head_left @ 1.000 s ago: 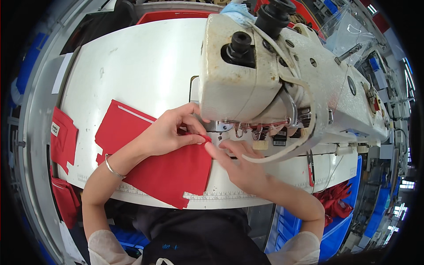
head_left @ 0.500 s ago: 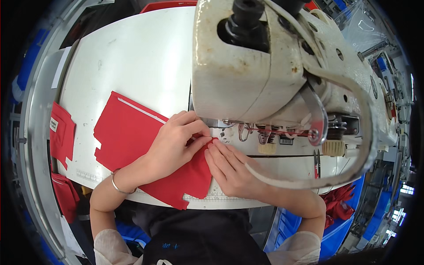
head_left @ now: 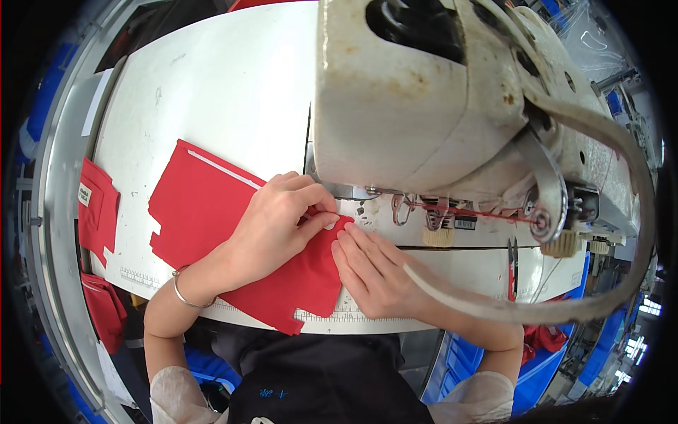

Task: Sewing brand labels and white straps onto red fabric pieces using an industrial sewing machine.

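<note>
A red fabric piece [head_left: 205, 205] with a white strip along its upper edge lies flat on the white sewing table, notched at its left and lower edges. My left hand [head_left: 286, 215] rests over it, thumb and index finger pinching its right edge, where a small white bit shows at the fingertips. Close beside it, my right hand [head_left: 374, 272] presses its fingers together on the same edge. The white sewing machine [head_left: 395, 106] stands just beyond my hands, red thread running along its underside. Part of the cloth is hidden under my left hand and wrist.
More red fabric pieces [head_left: 99, 208] hang over the table's left edge, one with a pale label. Red-handled snips [head_left: 513, 268] lie right of my hands. A curved pale tube [head_left: 537, 311] arches over my right forearm. A blue bin [head_left: 530, 389] with red cloth stands at lower right.
The machine looks larger and farther right as the view shifts slightly. Both hands stay on the fabric's edge, and a small white bit now shows at my left fingertips.
</note>
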Motion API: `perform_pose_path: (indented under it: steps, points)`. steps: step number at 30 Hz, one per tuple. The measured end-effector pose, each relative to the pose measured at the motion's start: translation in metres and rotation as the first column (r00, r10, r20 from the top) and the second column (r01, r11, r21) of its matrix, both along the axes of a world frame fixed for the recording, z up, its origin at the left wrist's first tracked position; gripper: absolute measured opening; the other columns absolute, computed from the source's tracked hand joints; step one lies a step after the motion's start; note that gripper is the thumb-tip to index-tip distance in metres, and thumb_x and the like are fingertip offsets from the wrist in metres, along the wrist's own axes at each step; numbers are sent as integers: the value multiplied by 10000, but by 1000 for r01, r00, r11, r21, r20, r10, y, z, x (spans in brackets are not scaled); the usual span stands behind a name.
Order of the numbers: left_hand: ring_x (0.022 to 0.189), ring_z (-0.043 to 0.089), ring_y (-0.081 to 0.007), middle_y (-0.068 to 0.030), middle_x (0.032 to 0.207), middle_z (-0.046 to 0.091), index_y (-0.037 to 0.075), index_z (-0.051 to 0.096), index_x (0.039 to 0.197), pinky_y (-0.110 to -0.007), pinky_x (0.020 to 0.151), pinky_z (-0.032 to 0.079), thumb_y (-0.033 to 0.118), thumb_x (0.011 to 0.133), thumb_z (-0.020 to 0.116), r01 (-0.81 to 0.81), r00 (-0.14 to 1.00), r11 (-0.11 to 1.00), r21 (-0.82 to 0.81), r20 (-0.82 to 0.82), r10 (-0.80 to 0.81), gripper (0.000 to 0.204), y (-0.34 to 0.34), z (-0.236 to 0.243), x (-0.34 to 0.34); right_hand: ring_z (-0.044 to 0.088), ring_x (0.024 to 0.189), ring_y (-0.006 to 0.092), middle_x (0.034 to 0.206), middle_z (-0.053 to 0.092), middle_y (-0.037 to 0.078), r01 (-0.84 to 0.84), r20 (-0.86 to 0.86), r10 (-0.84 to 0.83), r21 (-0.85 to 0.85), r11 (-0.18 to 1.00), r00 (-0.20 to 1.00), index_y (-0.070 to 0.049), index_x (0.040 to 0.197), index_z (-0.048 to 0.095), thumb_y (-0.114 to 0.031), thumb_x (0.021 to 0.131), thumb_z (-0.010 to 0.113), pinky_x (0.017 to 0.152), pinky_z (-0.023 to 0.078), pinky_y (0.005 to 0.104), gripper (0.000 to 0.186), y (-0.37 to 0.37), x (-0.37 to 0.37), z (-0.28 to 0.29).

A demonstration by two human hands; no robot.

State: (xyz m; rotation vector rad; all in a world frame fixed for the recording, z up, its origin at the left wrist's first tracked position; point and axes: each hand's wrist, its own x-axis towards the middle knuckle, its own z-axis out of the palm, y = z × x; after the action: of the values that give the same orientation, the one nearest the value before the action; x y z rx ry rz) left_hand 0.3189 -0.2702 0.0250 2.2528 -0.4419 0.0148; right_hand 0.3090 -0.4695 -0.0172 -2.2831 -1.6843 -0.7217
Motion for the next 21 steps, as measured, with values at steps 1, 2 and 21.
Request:
perform_pose_path:
  steps: [1,2,21]
  points:
    - [741,569,-247,-81,746,612,23,642,797,-347,701,460,34,748,686,0,1000,1000,1,1,0,67,0,1,0,634,962,347,961,635,226,1,-1,-1,3,1000,1000,80,887,639,-143,694,587,809,506,394,300,0,0,0]
    - [743,572,-245,-79,744,613,23,641,795,-346,704,460,36,748,687,-1,1000,1000,16,19,1,67,0,1,-1,634,962,347,961,635,226,2,0,-2,3,1000,1000,80,887,639,-143,694,587,809,506,394,300,0,0,0]
    - [736,557,-259,-86,740,593,25,631,792,-359,703,454,63,772,669,51,996,997,58,68,-55,57,2,-8,1,647,929,319,919,648,201,-22,61,25,-49,999,998,60,851,643,-138,700,593,740,464,327,255,-2,3,6]
